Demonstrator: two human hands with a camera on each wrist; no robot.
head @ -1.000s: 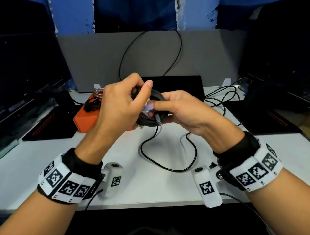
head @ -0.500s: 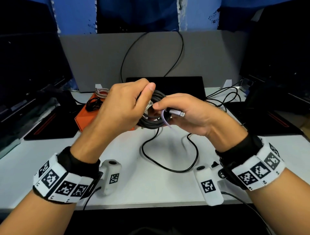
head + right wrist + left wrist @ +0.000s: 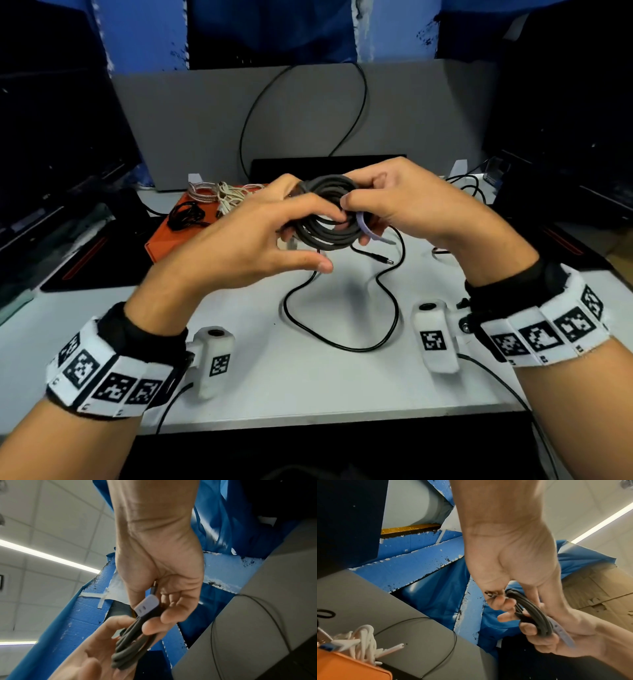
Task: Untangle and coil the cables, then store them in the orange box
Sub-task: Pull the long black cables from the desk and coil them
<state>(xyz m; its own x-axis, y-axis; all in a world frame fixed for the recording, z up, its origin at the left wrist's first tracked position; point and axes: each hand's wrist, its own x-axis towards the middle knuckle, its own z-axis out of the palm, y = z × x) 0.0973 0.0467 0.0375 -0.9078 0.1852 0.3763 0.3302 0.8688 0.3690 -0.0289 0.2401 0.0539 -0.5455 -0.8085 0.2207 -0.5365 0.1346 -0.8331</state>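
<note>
A grey cable coil [image 3: 325,236] is held in the air above the white table, between both hands. My left hand [image 3: 308,236] grips its left side with curled fingers [image 3: 503,602], and the thumb sticks out below. My right hand [image 3: 356,219] holds the right side and pinches a lilac strap [image 3: 368,229] that bends round the coil's strands; the strap [image 3: 147,605] shows clearly in the right wrist view. The orange box [image 3: 164,243] stands behind the left hand and carries a white cable bundle [image 3: 222,195] and a small black cable [image 3: 186,216].
A loose thin black cable [image 3: 342,342] loops over the table [image 3: 308,394] below the hands, its plug [image 3: 385,261] near the coil. More black cables [image 3: 469,185] lie at the back right. Dark mats flank the table, and a grey panel [image 3: 191,120] stands behind.
The coil has turned to face me flat. My left thumb has come off its top and now points down. The right hand has brought the lilac strap round the coil's right side.
</note>
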